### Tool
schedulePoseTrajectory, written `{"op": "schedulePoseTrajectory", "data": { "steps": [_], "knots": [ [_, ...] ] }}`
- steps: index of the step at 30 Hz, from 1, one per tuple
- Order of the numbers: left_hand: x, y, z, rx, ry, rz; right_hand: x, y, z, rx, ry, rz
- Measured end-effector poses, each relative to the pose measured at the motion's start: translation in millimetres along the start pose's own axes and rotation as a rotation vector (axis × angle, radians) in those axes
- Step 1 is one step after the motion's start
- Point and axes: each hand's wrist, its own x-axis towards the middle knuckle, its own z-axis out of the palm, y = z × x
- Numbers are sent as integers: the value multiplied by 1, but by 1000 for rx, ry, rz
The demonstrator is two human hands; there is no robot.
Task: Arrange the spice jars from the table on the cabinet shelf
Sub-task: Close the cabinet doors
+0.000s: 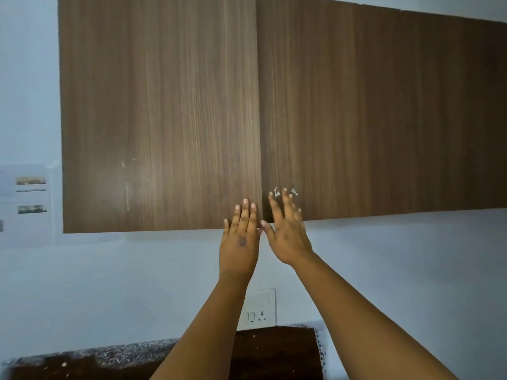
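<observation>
Both hands, left hand (241, 237) and right hand (286, 231), lie flat with straight fingers on the shut brown wood-grain cabinet doors (164, 119); no spice jars in view; handleless edges may slip from the fingertips

brown wood-grain wall cabinet (164, 113) up top with both doors closed, left hand (241, 237) flat on the left door's bottom corner, right hand (286, 231) just beside it over the right door, white wall socket (260, 308) below between the forearms, speckled stone countertop (109, 355) at the bottom
</observation>
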Motion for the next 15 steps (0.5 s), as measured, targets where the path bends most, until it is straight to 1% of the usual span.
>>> {"op": "schedulePoseTrajectory", "data": {
  "steps": [3, 5, 9, 12, 15],
  "knots": [
    [12, -8, 24, 54, -88, -35, 23, 35, 19, -217, 20, -114],
    [18, -10, 35, 108, -72, -56, 36, 51, 32, -317, 3, -179],
    [25, -13, 53, 167, -38, -91, 51, 64, 55, -332, 49, -195],
    [26, -20, 63, 204, 3, -48, 56, 68, 65, -320, 103, -227],
    [28, -24, 69, 248, 27, -43, 58, 70, 72, -328, 146, -249]
  ]
}}
